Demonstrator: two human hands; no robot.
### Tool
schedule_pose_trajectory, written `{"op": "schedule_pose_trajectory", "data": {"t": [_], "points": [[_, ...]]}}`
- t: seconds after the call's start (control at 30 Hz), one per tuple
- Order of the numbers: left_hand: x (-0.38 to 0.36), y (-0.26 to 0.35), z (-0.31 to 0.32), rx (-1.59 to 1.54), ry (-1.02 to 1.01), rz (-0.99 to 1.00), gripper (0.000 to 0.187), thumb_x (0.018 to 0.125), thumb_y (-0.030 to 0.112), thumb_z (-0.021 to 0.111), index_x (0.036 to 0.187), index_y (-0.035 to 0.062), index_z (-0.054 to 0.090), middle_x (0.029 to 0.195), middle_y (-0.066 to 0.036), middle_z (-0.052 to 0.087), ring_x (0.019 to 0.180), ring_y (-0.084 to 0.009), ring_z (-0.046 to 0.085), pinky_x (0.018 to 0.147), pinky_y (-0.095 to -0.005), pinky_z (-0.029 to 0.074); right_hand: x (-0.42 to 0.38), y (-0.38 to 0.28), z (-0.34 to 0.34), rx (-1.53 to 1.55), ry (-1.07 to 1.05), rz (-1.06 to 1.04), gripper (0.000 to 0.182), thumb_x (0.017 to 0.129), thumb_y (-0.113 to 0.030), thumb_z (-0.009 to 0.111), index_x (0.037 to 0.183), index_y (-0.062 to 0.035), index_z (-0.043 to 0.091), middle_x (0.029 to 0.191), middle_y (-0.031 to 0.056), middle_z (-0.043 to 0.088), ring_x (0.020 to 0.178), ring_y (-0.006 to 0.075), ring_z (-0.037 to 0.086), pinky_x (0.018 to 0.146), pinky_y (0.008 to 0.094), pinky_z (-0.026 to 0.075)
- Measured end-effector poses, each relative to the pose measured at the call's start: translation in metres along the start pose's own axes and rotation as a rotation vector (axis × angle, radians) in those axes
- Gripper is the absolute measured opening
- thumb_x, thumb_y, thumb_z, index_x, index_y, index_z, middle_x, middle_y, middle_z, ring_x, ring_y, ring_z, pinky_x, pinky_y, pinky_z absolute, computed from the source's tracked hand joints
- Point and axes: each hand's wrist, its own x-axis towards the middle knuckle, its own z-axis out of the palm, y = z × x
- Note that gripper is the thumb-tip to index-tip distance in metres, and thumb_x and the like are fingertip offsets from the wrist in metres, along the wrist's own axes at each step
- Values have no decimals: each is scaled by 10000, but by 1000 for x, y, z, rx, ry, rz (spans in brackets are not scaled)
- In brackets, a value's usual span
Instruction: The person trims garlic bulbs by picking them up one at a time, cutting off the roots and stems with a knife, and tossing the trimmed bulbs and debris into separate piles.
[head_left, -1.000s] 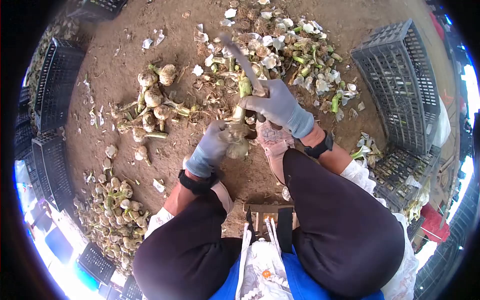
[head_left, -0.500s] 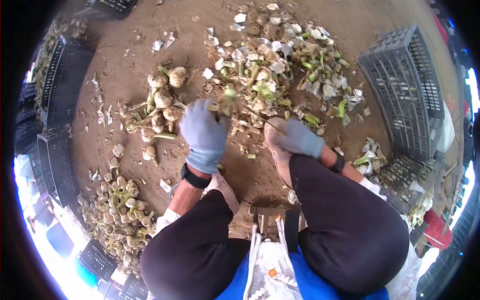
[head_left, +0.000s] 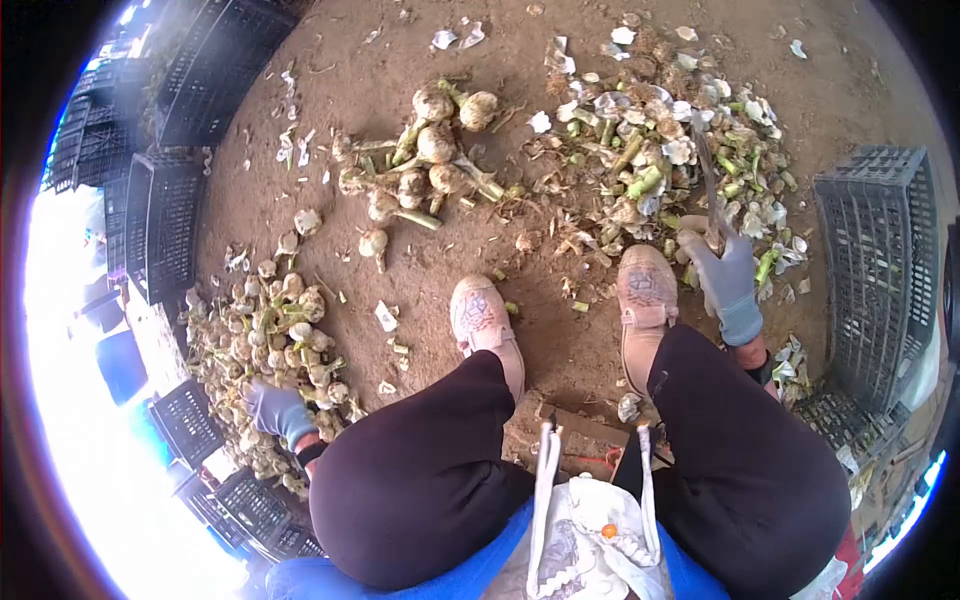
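My left hand [head_left: 278,410], in a grey-blue glove, reaches down at the left onto a large pile of garlic bulbs [head_left: 262,330]. Its fingers look apart and partly blurred, with the bulbs right beneath them. My right hand [head_left: 722,275], gloved alike, is closed around a knife [head_left: 706,165] whose long, dark, narrow blade points away from me. That blade lies over a heap of cut stalks and papery skins [head_left: 640,165]. A smaller group of garlic with stems [head_left: 436,145] rests on the soil between the two heaps.
Black plastic crates stand at the right [head_left: 872,270], the left [head_left: 165,225] and the upper left [head_left: 222,70]. My shoes [head_left: 482,320] rest on the brown dirt floor [head_left: 560,340], with scattered skin scraps around. A wooden piece [head_left: 585,428] lies between my legs.
My left hand has gone from the middle, where it held a garlic stalk, to the left pile. The right hand with the knife has swung outward to the right. The camera view has shifted too.
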Motion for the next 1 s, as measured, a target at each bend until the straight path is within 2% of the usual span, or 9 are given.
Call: {"op": "schedule_pose_trajectory", "data": {"t": [0.07, 0.13, 0.17, 0.23, 0.27, 0.43, 0.57, 0.83, 1.0], "points": [[5, 16, 1, -194, 130, 67, 621, 743, 455, 680, 1167, 25, 539, 1017, -158, 582, 872, -262, 556, 727, -390, 477, -3, -1, 11, 25, -32, 14, 203, 800, -102, 602, 965, 13, 631, 805, 73, 647, 649, 93, 604, 577, 229, 487], [20, 72, 63, -1040, -106, 179, 546, 763, 285, 695, 1191, -3, 517, 1113, -190, 571, 976, -277, 558, 795, -375, 465, -4, -3, 25, 107, -84, -57, 212, 797, -91, 594, 979, 11, 632, 852, 84, 655, 686, 103, 619, 583, 231, 505], [1, 128, 3, -763, -387, 230, 540, 743, 262, 717, 1175, -1, 527, 1161, -198, 557, 1024, -269, 552, 822, -359, 457, -2, 4, 31, 105, -84, -63, 212, 797, -91, 594, 979, 11, 632, 852, 84, 655, 686, 103, 619, 583, 231, 505], [12, 187, 66, -859, -372, 429, 539, 728, 367, 679, 1092, -4, 536, 1073, -219, 585, 986, -320, 566, 822, -384, 457, 4, 16, 40, 87, -99, -224, 221, 791, -100, 606, 984, 3, 633, 891, 85, 660, 732, 120, 629, 619, 239, 518], [5, 223, 77, -694, -115, 177, 495, 743, 314, 656, 1096, -11, 531, 1023, -230, 598, 957, -347, 575, 826, -401, 452, 2, 10, 40, 59, -125, -176, 234, 783, -105, 615, 992, -3, 635, 912, 88, 661, 772, 135, 633, 689, 254, 518], [-14, 237, 56, -1820, -395, 216, 318, 721, -80, 445, 1002, -16, 580, 858, -55, 623, 710, -133, 567, 632, -226, 437, 6, 5, 39, -193, -80, -325, 281, 765, -182, 644, 1007, -40, 641, 888, 127, 672, 747, 166, 647, 677, 285, 513], [-89, 235, -17, -1741, -880, 589, 361, 727, -114, 352, 965, -22, 606, 847, -45, 628, 716, -121, 566, 591, -235, 446, 2, -27, 66, -465, -226, -560, 356, 746, -296, 640, 1005, -54, 605, 781, 128, 649, 702, 284, 634, 616, 360, 500], [-136, 272, -58, -1361, -568, 1405, 259, 851, 112, 445, 1058, -10, 540, 936, -112, 603, 886, -253, 577, 798, -365, 456, 2, -51, 60, -814, -230, -726, 287, 694, -209, 647, 902, -42, 540, 779, 101, 596, 689, 280, 629, 553, 392, 489], [-166, 283, -86, -1698, -1031, 1170, 262, 876, 193, 529, 1047, -3, 559, 831, -58, 636, 707, -79, 604, 628, -217, 504, 2, -49, 53, -907, -153, -790, 189, 728, -175, 597, 853, -44, 545, 718, 86, 587, 611, 252, 626, 506, 381, 490]]}}
